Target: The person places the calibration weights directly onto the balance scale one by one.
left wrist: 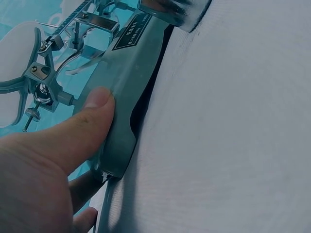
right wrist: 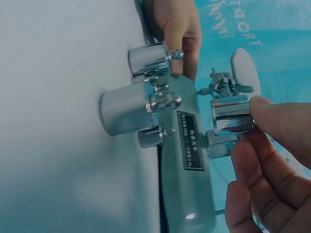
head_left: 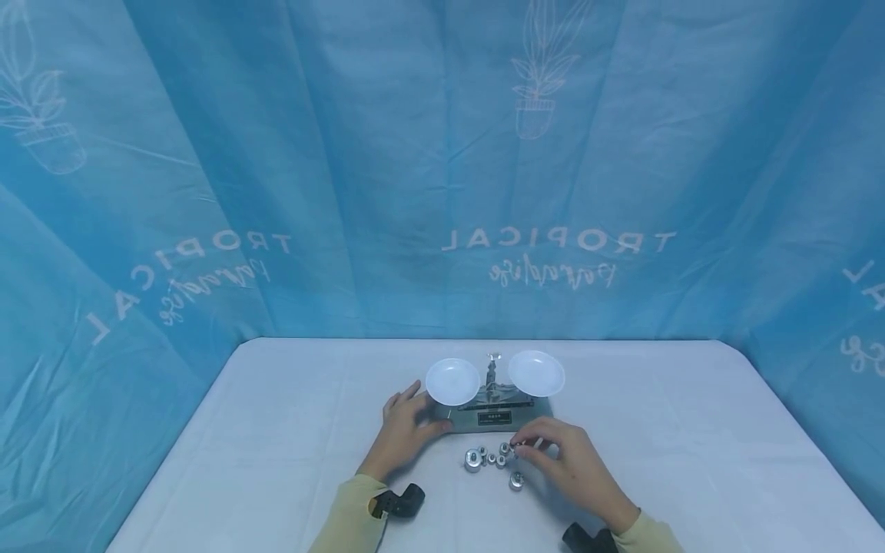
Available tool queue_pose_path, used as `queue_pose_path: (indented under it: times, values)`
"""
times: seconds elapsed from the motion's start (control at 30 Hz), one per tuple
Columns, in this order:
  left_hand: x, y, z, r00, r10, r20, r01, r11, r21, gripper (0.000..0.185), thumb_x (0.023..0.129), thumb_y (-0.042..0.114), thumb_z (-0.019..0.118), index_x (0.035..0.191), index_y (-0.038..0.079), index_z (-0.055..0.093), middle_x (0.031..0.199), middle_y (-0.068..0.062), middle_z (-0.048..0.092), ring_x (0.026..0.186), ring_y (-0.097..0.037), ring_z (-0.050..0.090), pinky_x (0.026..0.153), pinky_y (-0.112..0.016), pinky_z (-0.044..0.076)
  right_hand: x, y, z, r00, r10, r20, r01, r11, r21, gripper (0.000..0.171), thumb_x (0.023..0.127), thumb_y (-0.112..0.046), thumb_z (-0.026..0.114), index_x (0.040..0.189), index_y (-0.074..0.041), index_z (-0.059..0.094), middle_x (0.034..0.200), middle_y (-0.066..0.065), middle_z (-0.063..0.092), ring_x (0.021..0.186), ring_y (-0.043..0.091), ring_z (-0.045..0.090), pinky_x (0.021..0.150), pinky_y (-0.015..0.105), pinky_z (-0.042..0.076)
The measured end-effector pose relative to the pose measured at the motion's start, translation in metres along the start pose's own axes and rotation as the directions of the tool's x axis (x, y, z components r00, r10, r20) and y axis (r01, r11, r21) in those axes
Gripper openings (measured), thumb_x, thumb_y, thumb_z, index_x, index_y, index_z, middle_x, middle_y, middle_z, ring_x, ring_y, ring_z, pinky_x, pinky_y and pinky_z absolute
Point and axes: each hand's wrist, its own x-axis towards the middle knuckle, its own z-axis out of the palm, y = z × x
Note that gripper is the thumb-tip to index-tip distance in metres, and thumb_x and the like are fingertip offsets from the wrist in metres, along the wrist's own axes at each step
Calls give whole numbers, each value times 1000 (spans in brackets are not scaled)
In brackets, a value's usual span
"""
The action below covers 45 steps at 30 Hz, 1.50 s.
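A green-grey balance scale stands on the white table, with a round white left pan and a right pan. My left hand grips the left end of its base; the thumb lies on the front face and the other fingers reach round the end, partly hidden. Between thumb and fingertips my right hand pinches a small shiny metal weight, in front of the base's right half. Several knobbed weights stand before the scale, among them a larger weight.
One weight stands apart, nearer the front than the cluster. Beneath everything lies a white tablecloth. A blue printed curtain hangs behind the table and along both sides.
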Motion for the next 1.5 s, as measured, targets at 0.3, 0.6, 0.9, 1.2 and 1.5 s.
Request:
queue_pose_path:
  times: [0.3,0.6,0.9,1.2,1.5]
  values:
    - [0,0,-1,1000,-6,4,6,1000,2,54,86,40,77,135,21,63,144,1,58,147,-37,31,118,-67,9,3,-10,-5,998,-41,-57,40,999,-8,9,89,-20,77,96,-24,75,96,-20,68,86,2,63,70,23,56]
    - [-1,0,0,1000,-3,8,3,1000,9,57,87,41,76,137,16,62,142,-2,60,147,-37,31,118,-67,10,8,-14,-11,987,-71,-145,69,997,-23,13,87,-16,79,97,-24,75,93,-23,67,81,0,63,68,24,56]
    - [-1,1,0,1000,0,4,0,1000,17,58,88,39,76,138,15,61,142,-3,60,147,-38,31,118,-68,10,15,-22,-21,964,-137,-226,134,991,-28,15,87,-12,79,96,-23,75,93,-18,69,76,2,61,63,23,53]
    - [-1,1,-1,1000,-6,7,6,1000,3,57,88,40,76,137,15,62,142,-3,60,147,-38,31,118,-67,9,25,-22,-28,946,-119,-302,97,992,-85,13,88,-12,78,97,-20,75,91,-16,70,82,4,62,70,30,58]
    - [-1,0,0,1000,4,3,-4,1000,-1,57,87,40,76,138,19,61,144,-1,58,147,-38,31,118,-67,9,33,-16,-35,926,-118,-359,79,989,-121,13,90,-9,77,101,-14,76,97,-6,72,85,8,63,72,29,57]
